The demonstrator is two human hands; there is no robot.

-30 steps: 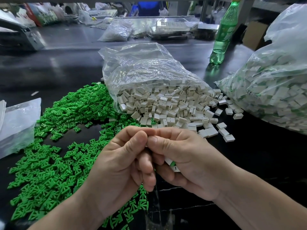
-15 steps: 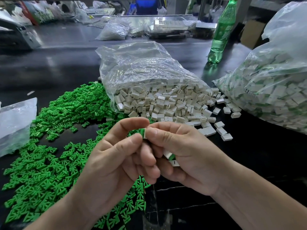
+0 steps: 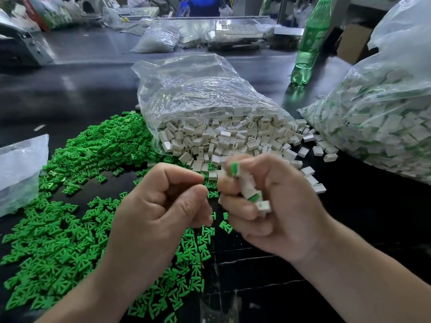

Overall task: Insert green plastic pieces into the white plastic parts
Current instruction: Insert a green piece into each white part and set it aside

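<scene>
- The right hand (image 3: 268, 206) is curled round a small bunch of white parts (image 3: 250, 190), held above the desk (image 3: 70, 89). Its fingertips are blurred.
- The topmost part of the bunch is pinched between thumb and forefinger, and a green piece (image 3: 235, 169) shows at its upper end. A lower part in the same grip also shows green at one end.
- The left hand (image 3: 158, 210) is just beside the right with a narrow gap between them. Its fingers are curled, thumb against forefinger, and I cannot tell whether anything is pinched there.
- Loose green pieces (image 3: 70, 229) lie in a wide heap on the dark desk, below the hands and to their left.
- Behind the hands an open clear bag (image 3: 198, 94) lies on its side, mouth toward the person. Loose white parts (image 3: 233, 141) spill out of it and meet the edge of the green heap.
- A second, fuller bag (image 3: 384, 117) at the right holds white parts with green showing through the plastic.
- A green bottle (image 3: 310, 40) stands upright farther back, between the two bags.
- A flat plastic bag (image 3: 18, 171) lies at the left edge, beside the green heap.
</scene>
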